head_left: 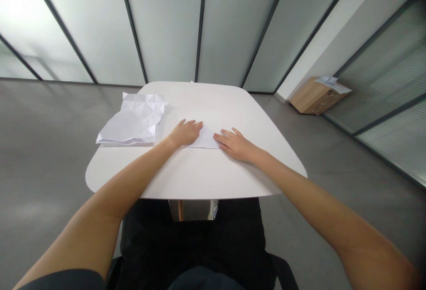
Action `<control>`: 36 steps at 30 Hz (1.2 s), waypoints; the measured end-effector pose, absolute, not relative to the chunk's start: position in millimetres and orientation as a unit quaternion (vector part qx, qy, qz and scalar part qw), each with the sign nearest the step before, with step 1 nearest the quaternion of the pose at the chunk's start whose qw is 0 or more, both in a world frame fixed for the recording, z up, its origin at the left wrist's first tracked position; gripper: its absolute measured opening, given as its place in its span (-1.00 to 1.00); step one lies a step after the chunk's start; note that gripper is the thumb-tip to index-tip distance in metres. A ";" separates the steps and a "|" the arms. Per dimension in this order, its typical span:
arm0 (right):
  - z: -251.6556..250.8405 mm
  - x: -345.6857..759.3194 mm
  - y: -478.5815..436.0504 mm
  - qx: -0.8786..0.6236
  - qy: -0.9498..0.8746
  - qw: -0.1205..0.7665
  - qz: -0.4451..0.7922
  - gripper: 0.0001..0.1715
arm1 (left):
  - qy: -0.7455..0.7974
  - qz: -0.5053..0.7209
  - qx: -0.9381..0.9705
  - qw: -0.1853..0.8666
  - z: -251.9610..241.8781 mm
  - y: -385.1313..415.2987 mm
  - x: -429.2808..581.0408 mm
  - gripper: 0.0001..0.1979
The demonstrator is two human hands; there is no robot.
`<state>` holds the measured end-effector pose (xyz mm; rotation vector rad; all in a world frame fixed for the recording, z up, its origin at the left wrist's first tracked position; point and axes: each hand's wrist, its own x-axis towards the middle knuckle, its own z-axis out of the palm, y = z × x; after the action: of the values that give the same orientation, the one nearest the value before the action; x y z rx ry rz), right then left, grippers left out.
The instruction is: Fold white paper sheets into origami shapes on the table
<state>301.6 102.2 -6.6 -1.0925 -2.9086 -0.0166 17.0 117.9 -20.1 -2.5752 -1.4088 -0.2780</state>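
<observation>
A small folded sheet of white paper (pixel 207 140) lies flat on the white table, its straight lower edge toward me. My left hand (pixel 187 133) rests on the left part of this paper, fingers stretched out and palm down. On the paper's right side lies my right hand (pixel 234 144), also flat with its fingers spread. Parts of the paper are hidden under both hands. To the left, several creased white sheets (pixel 136 119) are piled up, with fold lines crossing the top one.
The white table (pixel 206 179) has rounded corners and its near edge is just ahead of my lap. Beyond it stands a frosted glass partition (pixel 173 23). A wooden cabinet (pixel 314 97) with papers on top stands on the floor at the right.
</observation>
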 end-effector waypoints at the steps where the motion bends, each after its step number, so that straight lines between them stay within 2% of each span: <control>1: -5.0 302.1 101.0 -0.350 -0.936 0.016 -0.004 -0.32 | -0.475 -0.096 -0.869 0.096 -20.4 118.4 17.0 -0.52; 5: 1.6 296.4 100.1 -0.343 -0.939 0.019 -0.013 -0.17 | -0.456 -0.122 -0.875 0.107 -16.9 117.1 18.0 -0.58; 9: 5.7 287.9 101.7 -0.345 -0.938 0.027 -0.035 -0.29 | -0.419 -0.133 -0.893 0.095 -8.4 109.9 20.0 -0.68; 13: 7.7 286.5 101.6 -0.340 -0.940 0.019 -0.037 -0.36 | -0.428 -0.132 -0.893 0.049 -0.1 101.6 16.4 -0.66; 18: 6.7 290.5 99.7 -0.334 -0.942 0.015 -0.024 -0.42 | -0.387 -0.081 -0.918 -0.026 4.8 91.2 -2.0 -0.55; 23: 4.2 289.6 97.9 -0.320 -0.946 0.037 -0.043 -0.48 | -0.384 -0.004 -0.920 -0.073 3.6 84.0 -12.6 -0.19; 29: 2.2 288.6 95.9 -0.303 -0.950 0.054 -0.056 -0.51 | -0.383 -0.028 -0.919 -0.094 4.4 89.6 -18.9 -0.37; 32: 0.2 290.7 93.4 -0.317 -0.945 0.053 -0.053 -0.44 | -0.366 -0.069 -0.926 -0.059 1.7 85.9 -23.2 -0.46; 36: -1.4 294.0 90.1 -0.332 -0.940 0.056 -0.052 -0.44 | -0.349 -0.125 -0.929 -0.005 0.1 71.4 -26.0 -0.54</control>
<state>294.0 90.1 -1.4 -1.0085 -2.8519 -0.1582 -26.0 71.4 0.1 -2.9264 -1.0996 -0.3923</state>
